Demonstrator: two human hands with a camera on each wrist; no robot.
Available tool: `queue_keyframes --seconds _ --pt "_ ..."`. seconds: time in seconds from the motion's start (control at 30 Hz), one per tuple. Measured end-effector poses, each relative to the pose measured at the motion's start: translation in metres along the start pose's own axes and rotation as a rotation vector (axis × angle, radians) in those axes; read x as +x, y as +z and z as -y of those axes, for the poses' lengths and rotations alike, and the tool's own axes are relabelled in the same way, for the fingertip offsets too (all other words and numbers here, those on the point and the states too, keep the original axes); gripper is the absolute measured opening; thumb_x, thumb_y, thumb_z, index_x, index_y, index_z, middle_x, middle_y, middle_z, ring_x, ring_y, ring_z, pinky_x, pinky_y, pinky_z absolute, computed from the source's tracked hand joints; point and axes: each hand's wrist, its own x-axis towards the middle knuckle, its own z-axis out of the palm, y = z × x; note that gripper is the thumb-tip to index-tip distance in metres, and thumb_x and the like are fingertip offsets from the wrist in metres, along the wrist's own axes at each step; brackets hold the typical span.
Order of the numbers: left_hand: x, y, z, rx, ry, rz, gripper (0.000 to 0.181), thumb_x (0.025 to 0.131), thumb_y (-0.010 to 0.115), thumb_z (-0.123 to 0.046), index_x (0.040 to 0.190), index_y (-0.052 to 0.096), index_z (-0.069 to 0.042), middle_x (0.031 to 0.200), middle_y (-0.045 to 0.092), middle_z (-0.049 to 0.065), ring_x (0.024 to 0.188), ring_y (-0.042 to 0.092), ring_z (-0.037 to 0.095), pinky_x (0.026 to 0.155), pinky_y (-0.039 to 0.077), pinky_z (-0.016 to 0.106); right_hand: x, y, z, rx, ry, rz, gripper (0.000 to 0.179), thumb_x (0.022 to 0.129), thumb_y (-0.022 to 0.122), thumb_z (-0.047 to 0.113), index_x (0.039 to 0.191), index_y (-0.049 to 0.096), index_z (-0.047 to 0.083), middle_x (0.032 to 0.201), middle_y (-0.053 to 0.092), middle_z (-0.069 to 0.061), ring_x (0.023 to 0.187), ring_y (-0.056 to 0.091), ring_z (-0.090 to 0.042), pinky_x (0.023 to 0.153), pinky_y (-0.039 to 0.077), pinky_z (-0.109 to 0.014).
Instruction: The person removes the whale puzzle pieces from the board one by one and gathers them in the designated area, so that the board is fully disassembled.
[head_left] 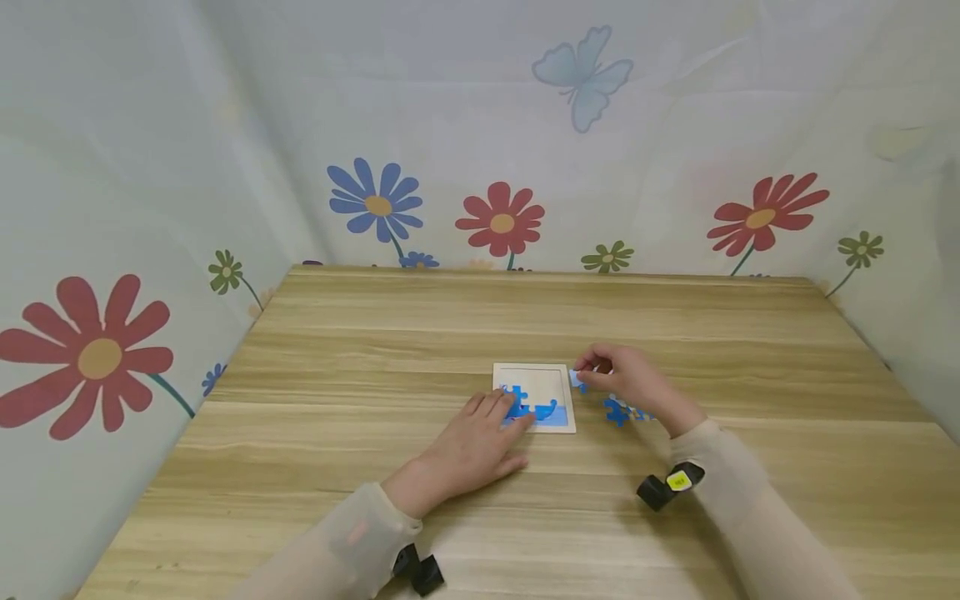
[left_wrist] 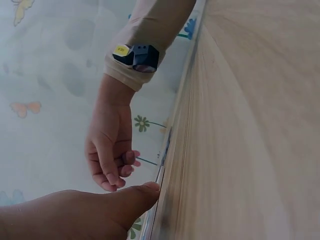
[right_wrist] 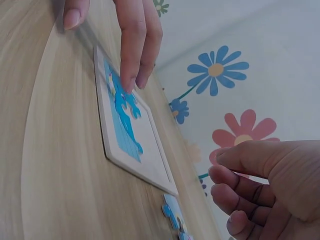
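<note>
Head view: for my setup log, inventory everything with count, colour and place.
Table: 1, brown, foreground
Puzzle board: 1, pale, mid-table
Fitted jigsaw pieces: count unclear, blue, inside board
Loose jigsaw pieces: several, blue and whitish, right of board
Backdrop: 1, white, around table
Printed butterfly: 1, light blue, high on backdrop
Printed flowers: many, red, blue, green, across backdrop
Wrist cameras: 2, black, at cuffs
Sleeves: 2, beige, forearms
Left hand: 1, bare, over board
Right hand: 1, bare, right of board

Puzzle board (head_left: 546, 382) partly hidden.
</note>
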Motion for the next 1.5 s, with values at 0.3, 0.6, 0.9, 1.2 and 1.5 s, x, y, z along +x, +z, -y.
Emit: queue_keyframes --seconds 0.3,0.6,0.9,1.2,1.5 --pt "-0.003 0.002 -0.002 0.000 -0.005 0.005 0.058 0.093 0.049 -0.057 0.139 0.049 -0.021 0.140 0.049 0.014 0.132 0.046 0.032 0.110 0.038 0.045 0.014 0.011 0.016 0.015 -0.026 0.044 0.013 0.091 0.065 0.014 0.099 0.068 0.005 0.090 0.066 -0.005 0.079 0.055 -0.015 0.070 0.045 -0.026" --pt "-0.005 0.006 -0.003 0.007 0.009 -0.031 0.056 0.094 0.048 -0.057 0.136 0.052 -0.020 0.133 0.052 0.012 0.127 0.048 0.029 0.108 0.040 0.043 0.024 0.024 0.021 0.030 -0.041 0.076 0.012 0.090 0.066 0.012 0.098 0.068 0.004 0.089 0.066 -0.005 0.079 0.055 -0.015 0.071 0.046 -0.026" --pt "-0.006 0.009 -0.004 -0.002 0.003 -0.013 0.057 0.094 0.047 -0.057 0.137 0.051 -0.019 0.134 0.052 0.012 0.127 0.048 0.028 0.109 0.039 0.043 0.032 0.039 0.027 0.023 -0.050 0.129 0.012 0.090 0.066 0.012 0.099 0.068 0.005 0.089 0.066 -0.004 0.075 0.053 -0.012 0.067 0.044 -0.023" --pt "-0.005 0.006 -0.006 -0.008 -0.001 0.017 0.058 0.095 0.044 -0.057 0.140 0.048 -0.020 0.140 0.049 0.012 0.131 0.046 0.028 0.111 0.037 0.044 0.039 0.051 0.031 0.003 -0.023 0.154 0.010 0.090 0.066 0.011 0.097 0.069 0.006 0.087 0.066 -0.004 0.072 0.055 -0.011 0.065 0.045 -0.022" --pt "-0.005 0.008 -0.005 -0.004 0.005 0.017 0.059 0.095 0.045 -0.056 0.141 0.048 -0.020 0.141 0.048 0.012 0.132 0.045 0.028 0.110 0.038 0.044 0.041 0.057 0.036 -0.022 -0.060 0.149 0.011 0.088 0.066 0.008 0.097 0.070 0.002 0.085 0.068 -0.007 0.074 0.058 -0.012 0.070 0.050 -0.026"
